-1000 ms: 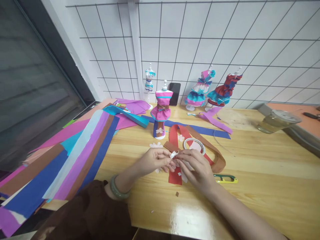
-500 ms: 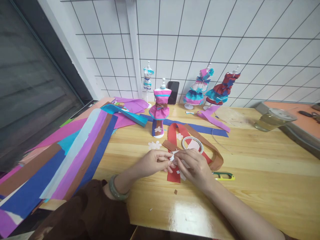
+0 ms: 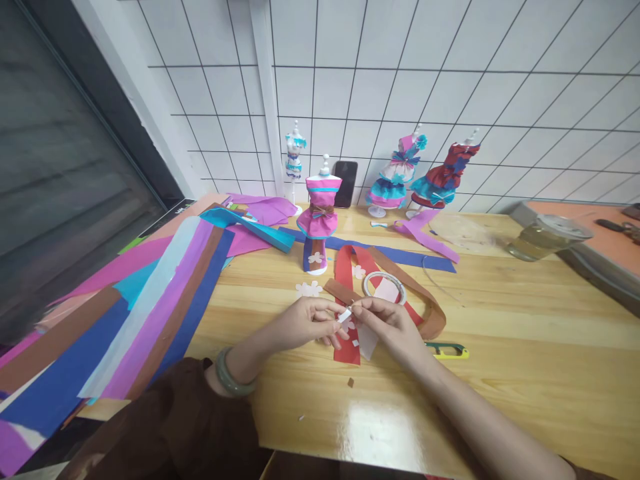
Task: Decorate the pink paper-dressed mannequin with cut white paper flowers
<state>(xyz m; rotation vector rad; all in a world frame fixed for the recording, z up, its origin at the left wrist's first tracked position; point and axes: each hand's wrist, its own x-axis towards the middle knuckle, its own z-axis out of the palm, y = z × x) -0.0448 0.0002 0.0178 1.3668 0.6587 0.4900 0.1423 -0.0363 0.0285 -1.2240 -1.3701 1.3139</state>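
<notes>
- Far left, strips point(image 3: 157, 320) of coloured material lie in long overlapping bands; plenty of stock looks unused.
- Against the wall, a small form point(image 3: 294, 160) wears only a few scant pieces, so I would call it barely dressed.
- The left hand point(image 3: 307, 325) holds a tiny white piece point(image 3: 345, 315) at its fingertips, over the red strip point(image 3: 346, 355). Paper or tape, I cannot tell; it is not yet fixed to anything.
- Just behind that hand, loose flowers point(image 3: 309, 289) lie on the table, cut out but unattached.
- The pink dress point(image 3: 320, 223) stands upright behind the hands, bodice, waist bow and skirt in place: mostly done, I judge. One pale flower point(image 3: 316, 257) shows at the base below; whether it is stuck on, I cannot tell.
- The tape roll point(image 3: 383, 274) lies near the right hand.
- The right hand point(image 3: 393, 327) pinches the white piece's other end, so this small step looks unfinished.
- Farther right, two dresses, one layered point(image 3: 395, 177), one red point(image 3: 446, 173), look complete.
- The cutter point(image 3: 465, 353) lies unheld beside the right wrist.
</notes>
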